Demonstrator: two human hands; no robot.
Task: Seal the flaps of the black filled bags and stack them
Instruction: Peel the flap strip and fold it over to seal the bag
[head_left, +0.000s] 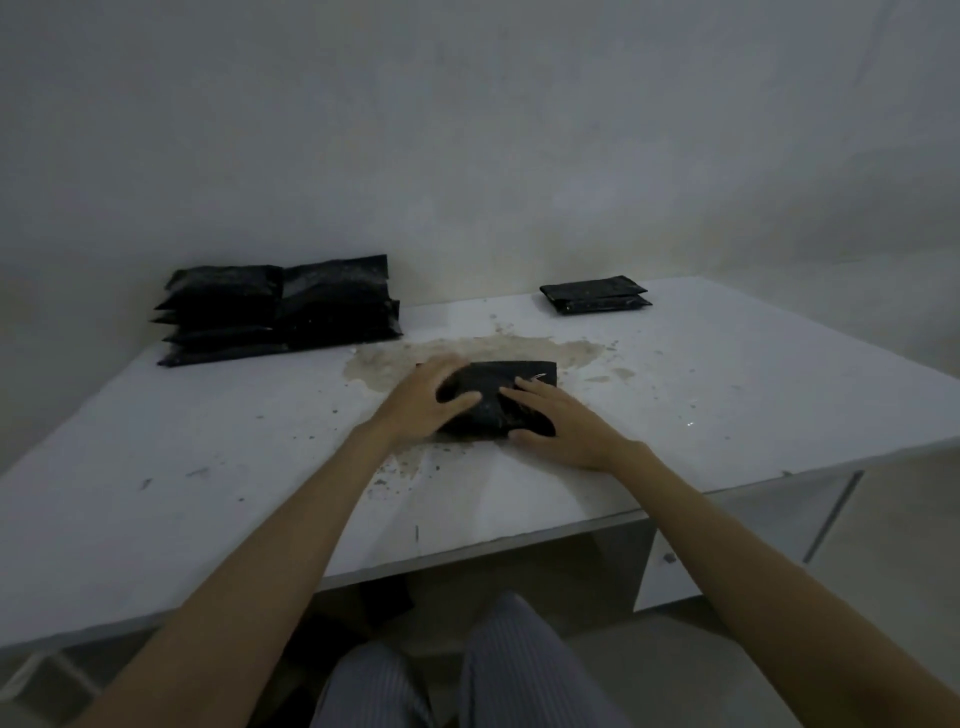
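Observation:
A black filled bag (511, 382) lies flat in the middle of the white table (156, 467), over a brownish stain. My left hand (423, 402) rests on the bag's left end, fingers spread and slightly curved over it, thumb reaching onto its top. My right hand (563, 423) lies on the bag's near right part with fingers straight, thumb along the near edge. A tall pile of black bags (280, 309) stands at the far left by the wall. A low stack of two black bags (595, 293) sits at the far right.
The table's far edge runs along a pale wall (467, 130). Specks and stains (395, 358) mark the tabletop around the bag. The table's front edge is near my striped-trousered legs (467, 670). A white cabinet front (727, 540) sits under the table at right.

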